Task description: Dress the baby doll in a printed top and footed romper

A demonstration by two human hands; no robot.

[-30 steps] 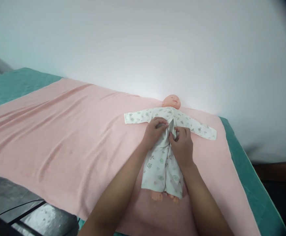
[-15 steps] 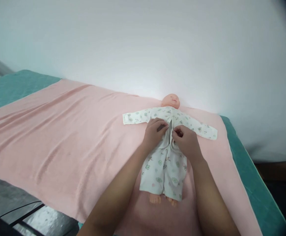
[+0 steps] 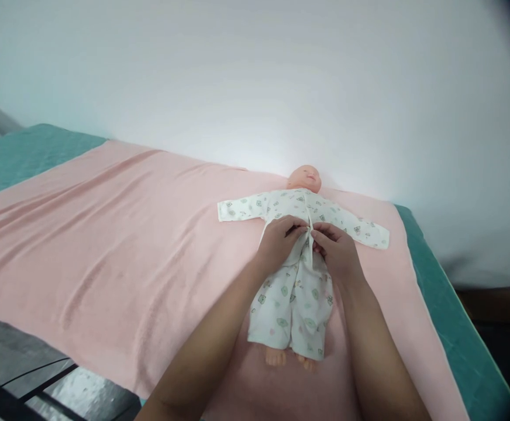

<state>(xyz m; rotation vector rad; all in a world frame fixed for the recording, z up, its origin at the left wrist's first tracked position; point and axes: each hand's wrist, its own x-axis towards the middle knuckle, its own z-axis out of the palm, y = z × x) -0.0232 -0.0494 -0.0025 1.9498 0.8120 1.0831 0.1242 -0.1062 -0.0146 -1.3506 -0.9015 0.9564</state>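
A baby doll [image 3: 305, 178] lies on its back on a pink blanket [image 3: 119, 245], head toward the wall, bare feet toward me. It wears a white printed romper [image 3: 292, 295] with both sleeves spread out sideways. My left hand [image 3: 278, 243] and my right hand [image 3: 337, 250] meet at the middle of the doll's chest. Each pinches one edge of the romper's front opening, fingers curled and pressed together. The two edges are drawn together between my fingertips.
The pink blanket covers a teal-covered bed [image 3: 448, 327] that stands against a white wall [image 3: 255, 76]. Dark floor and black cables [image 3: 40, 374] show at the lower left, beyond the bed's near edge. Teal cover [image 3: 22, 152] also shows at the far left.
Both hands have shifted slightly up the doll's chest and closed in on each other. The front edges of the romper, apart a second ago, are now pulled together.
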